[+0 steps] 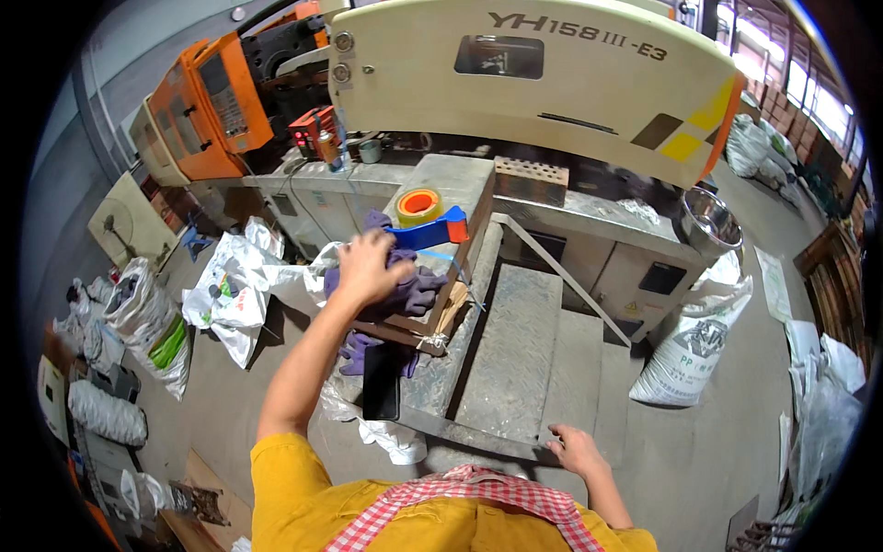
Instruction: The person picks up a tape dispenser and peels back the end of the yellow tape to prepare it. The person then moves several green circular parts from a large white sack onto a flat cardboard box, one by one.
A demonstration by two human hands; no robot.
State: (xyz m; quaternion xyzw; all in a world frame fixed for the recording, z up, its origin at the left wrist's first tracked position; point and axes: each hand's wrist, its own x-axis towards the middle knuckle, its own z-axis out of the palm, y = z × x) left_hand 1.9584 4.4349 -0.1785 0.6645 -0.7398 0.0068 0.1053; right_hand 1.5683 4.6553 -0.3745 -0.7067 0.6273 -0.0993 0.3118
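Observation:
My left hand (366,268) reaches forward and rests on a heap of purple cloth gloves (409,293) lying on a wooden board (457,262) at the edge of a metal platform. Whether the fingers grip the cloth I cannot tell. Just beyond the hand lie a blue tape dispenser (430,232) and an orange roll of tape (419,204). A black phone (381,381) lies below the gloves on the steel step. My right hand (577,450) presses, fingers spread, on the front edge of the checker-plate steps (515,350).
A large cream and orange machine (515,74) fills the back. A brick (531,180) and a steel bowl (708,223) sit on its base. White sacks (696,340) stand right; more bags (230,290) lie left on the concrete floor.

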